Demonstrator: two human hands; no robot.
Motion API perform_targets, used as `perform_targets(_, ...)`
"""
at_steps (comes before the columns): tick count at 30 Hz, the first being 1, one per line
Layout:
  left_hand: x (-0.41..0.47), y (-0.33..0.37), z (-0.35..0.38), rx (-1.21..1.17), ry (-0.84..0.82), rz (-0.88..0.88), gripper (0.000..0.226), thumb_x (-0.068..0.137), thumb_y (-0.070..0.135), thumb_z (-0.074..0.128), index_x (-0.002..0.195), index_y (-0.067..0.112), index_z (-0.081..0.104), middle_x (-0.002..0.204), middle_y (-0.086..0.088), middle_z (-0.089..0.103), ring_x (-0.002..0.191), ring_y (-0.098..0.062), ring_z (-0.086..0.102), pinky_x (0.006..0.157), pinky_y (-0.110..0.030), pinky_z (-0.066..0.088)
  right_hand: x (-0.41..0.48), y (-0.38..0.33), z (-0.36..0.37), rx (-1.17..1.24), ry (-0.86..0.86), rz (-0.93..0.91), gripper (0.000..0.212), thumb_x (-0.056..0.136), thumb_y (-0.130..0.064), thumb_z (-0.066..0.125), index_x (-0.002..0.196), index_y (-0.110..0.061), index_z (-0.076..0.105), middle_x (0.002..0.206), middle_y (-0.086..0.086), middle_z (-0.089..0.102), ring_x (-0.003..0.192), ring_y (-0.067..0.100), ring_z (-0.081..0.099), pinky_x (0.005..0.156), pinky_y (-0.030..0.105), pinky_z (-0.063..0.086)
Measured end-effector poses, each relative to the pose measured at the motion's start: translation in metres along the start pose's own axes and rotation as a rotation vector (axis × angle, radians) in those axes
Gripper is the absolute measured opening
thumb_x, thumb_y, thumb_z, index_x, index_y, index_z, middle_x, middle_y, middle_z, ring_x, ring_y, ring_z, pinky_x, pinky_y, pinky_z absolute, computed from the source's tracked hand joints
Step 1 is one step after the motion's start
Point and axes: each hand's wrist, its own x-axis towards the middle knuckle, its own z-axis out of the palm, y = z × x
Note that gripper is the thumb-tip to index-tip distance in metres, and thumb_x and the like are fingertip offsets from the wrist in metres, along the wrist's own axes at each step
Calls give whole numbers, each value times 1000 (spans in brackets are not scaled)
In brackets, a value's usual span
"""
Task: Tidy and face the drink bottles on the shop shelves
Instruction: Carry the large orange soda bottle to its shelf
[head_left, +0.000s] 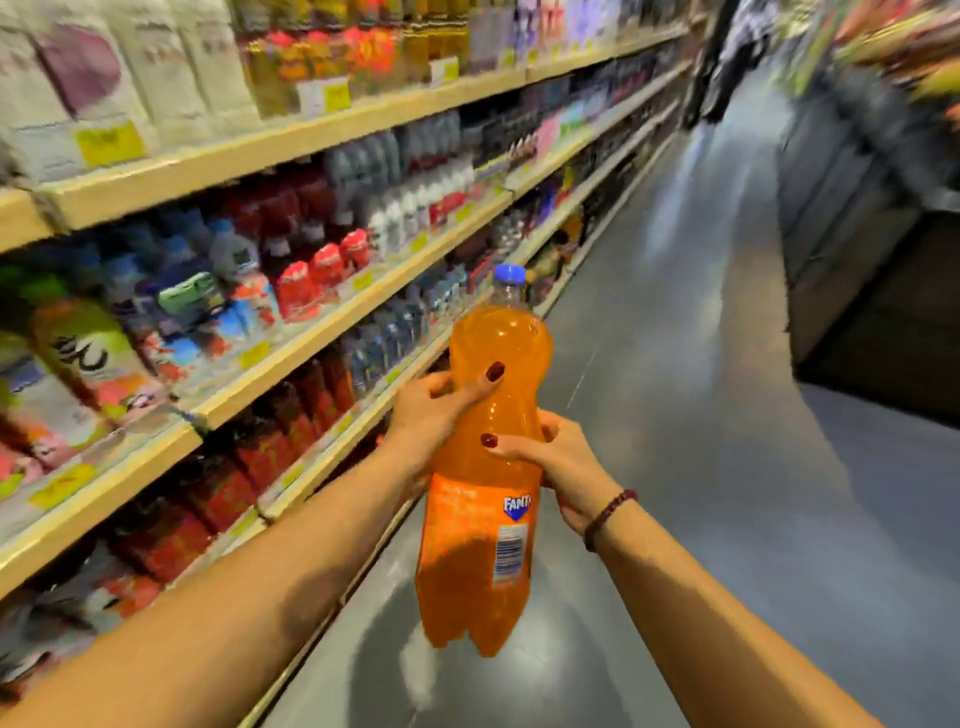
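Shop aisle | one orange bottle (485, 467) | left hand (434, 421), right hand (561, 462) gripping

large orange fanta bottle (488, 467) – blue cap, upright, slightly tilted – out in the aisle beside the shelves (311, 332).

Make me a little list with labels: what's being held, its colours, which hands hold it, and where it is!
held thing: Fanta bottle
drink colour: orange
cap: blue
left hand: grips the bottle's middle
right hand: grips the bottle's middle
place: in the air above the floor, off the shelves
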Motion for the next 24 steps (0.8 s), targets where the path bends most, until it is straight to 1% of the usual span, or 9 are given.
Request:
perform_targets(1, 9, 3, 21, 3, -33, 3, 24, 72, 38, 74, 84, 18, 67, 61, 9, 72, 53, -3, 67, 43, -13, 47, 1, -5, -22, -6, 30, -12, 52, 55, -30, 85, 102, -23, 65, 94, -5, 75, 84, 15, 72, 62, 24, 56)
perform_targets(2, 17, 5, 42, 2, -69, 1, 28, 71, 39, 74, 87, 18, 67, 65, 8, 73, 56, -5, 69, 44, -14, 49, 1, -10, -42, -11, 61, -21, 49, 57, -31, 85, 101, -25, 64, 91, -7, 75, 81, 13, 73, 60, 23, 56)
perform_targets(5, 40, 12, 99, -5, -136, -18, 57, 54, 51, 75, 99, 17, 68, 85, -1, 76, 72, -17, 73, 53, -24, 55, 2, -24, -98, 2, 152, -41, 48, 58, -33, 79, 103, -24, 63, 93, -6, 74, 80, 13, 73, 59, 22, 55)
perform_targets(7, 57, 15, 133, -5, -179, -23, 64, 50, 53, 75, 102, 17, 68, 90, -4, 75, 77, -20, 73, 58, -28, 57, 4, -31, -130, 7, 215, -47, 51, 57, -36, 79, 104, -23, 63, 97, -3, 73, 80, 14, 72, 59, 22, 56)
perform_targets(8, 66, 16, 149, -4, -202, -29, 64, 50, 53, 76, 102, 16, 67, 89, -4, 76, 77, -20, 73, 59, -29, 58, 5, -35, -145, 9, 242, -51, 53, 57, -37, 82, 104, -24, 62, 97, -3, 73, 80, 14, 72, 59, 22, 56)
perform_targets(11, 94, 19, 192, -9, -270, -30, 52, 56, 48, 76, 97, 18, 67, 76, 3, 76, 69, -15, 73, 50, -23, 54, 14, -43, -185, 16, 317, -56, 58, 53, -40, 79, 106, -24, 61, 101, -1, 72, 84, 16, 71, 61, 24, 57)
perform_targets(15, 146, 15, 237, -8, -335, -51, 36, 69, 39, 75, 96, 16, 67, 74, 3, 76, 67, -14, 73, 48, -22, 53, 43, -50, -234, 21, 393, -54, 71, 46, -46, 76, 111, -22, 60, 106, 3, 71, 90, 20, 70, 66, 29, 58)
perform_targets(19, 218, 16, 272, -7, -375, -70, 35, 74, 37, 74, 99, 14, 66, 79, 1, 76, 68, -15, 73, 49, -24, 55, 98, -62, -281, -1, 439, -31, 79, 50, -45, 75, 120, -15, 57, 112, 7, 70, 95, 25, 69, 77, 37, 59)
perform_targets(24, 323, 32, 310, 17, -411, -50, 48, 63, 48, 74, 99, 17, 66, 84, -1, 76, 70, -17, 73, 49, -24, 55, 188, -89, -336, -12, 482, -31, 69, 54, -42, 76, 115, -15, 60, 107, 5, 71, 93, 21, 70, 74, 32, 58)
